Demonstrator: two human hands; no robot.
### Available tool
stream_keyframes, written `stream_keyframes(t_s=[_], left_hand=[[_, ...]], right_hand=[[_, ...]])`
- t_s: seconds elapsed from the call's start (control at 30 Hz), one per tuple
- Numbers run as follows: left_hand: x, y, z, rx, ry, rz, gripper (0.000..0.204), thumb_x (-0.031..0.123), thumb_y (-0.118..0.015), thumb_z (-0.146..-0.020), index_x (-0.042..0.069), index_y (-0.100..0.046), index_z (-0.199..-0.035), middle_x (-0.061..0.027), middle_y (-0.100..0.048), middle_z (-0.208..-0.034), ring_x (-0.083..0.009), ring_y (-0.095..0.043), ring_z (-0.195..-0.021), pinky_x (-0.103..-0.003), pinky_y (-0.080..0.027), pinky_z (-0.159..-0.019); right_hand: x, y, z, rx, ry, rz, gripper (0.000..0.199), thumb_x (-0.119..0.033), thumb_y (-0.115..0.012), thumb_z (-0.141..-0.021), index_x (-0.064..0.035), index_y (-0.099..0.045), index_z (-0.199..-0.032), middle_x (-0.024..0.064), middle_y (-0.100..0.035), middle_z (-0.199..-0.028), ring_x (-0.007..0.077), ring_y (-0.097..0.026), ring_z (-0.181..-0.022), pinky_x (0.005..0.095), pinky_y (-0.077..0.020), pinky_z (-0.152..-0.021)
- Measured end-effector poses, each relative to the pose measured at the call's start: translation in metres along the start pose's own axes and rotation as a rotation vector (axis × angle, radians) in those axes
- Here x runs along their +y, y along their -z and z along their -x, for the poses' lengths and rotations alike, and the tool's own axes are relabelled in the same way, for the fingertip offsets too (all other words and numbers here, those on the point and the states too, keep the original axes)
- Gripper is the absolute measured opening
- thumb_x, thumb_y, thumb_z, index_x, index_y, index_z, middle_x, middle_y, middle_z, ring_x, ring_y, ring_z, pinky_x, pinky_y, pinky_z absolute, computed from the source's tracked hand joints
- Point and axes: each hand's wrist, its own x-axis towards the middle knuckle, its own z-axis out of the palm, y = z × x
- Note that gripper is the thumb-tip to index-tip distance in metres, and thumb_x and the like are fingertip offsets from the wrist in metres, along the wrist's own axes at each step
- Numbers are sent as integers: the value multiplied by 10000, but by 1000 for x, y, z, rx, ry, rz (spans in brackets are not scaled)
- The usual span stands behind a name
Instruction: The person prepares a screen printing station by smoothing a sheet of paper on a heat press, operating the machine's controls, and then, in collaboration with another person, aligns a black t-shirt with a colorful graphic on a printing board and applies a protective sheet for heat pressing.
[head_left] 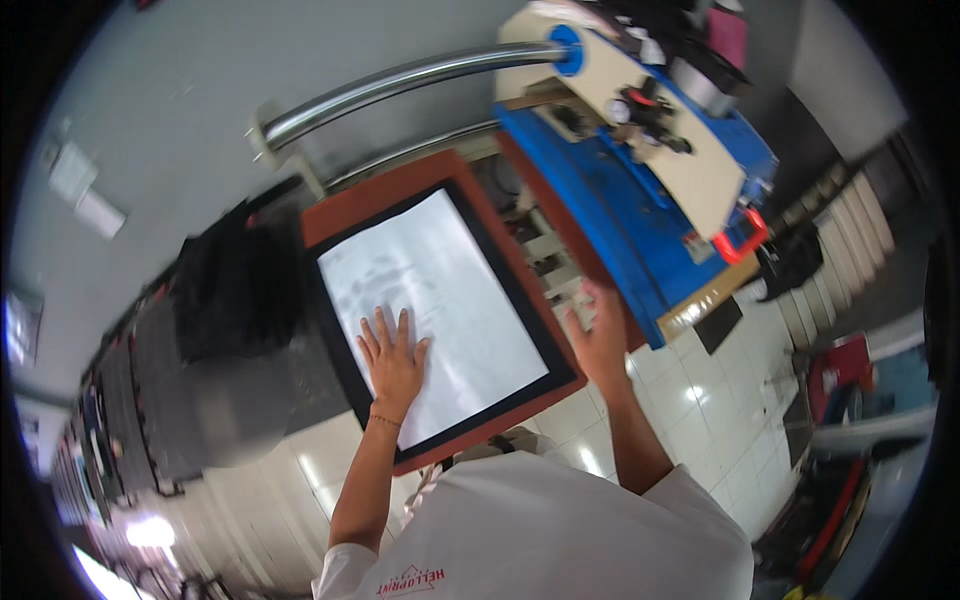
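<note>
The left hand (393, 368) is lying flat, fingers spread, on the sheet (445, 275); the right hand (600, 335) is hanging loosely uncurled beyond the board's (380, 197) near right corner.

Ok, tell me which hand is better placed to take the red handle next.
Probably the right hand: it is nearer the red handle and loosely open, while the left hand lies flat on the white sheet.
</note>
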Motion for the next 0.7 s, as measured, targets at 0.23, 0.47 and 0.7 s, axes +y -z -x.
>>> stream_keyframes(t_s=[0.23,0.47,0.7], left_hand=[[48,-8,-46,-111,-246,91,613,450,-552,-952,141,-428,-1466,-242,-244,-1554,-503,-174,-1431,-620,-171,-1146],[56,-9,-34,-167,-298,127,614,450,-549,-951,137,-429,-1466,-250,-260,-1547,-513,-189,-1422,-622,-169,-1144],[44,-3,-16,-231,-293,171,619,466,-525,-958,116,-430,-1459,-259,-260,-1544,-528,-207,-1407,-631,-176,-1135]], right_hand=[[49,160,-64,534,9,626,410,-180,-685,-858,-22,-557,-1215,169,-593,-1219,352,-573,-1058,462,-433,-946],[74,170,-90,185,-260,780,388,-277,-656,-863,-36,-570,-1155,176,-619,-1155,393,-612,-1030,490,-468,-913],[47,155,-86,208,-317,735,356,-275,-629,-882,-44,-562,-1145,166,-624,-1093,373,-637,-987,475,-521,-814]])
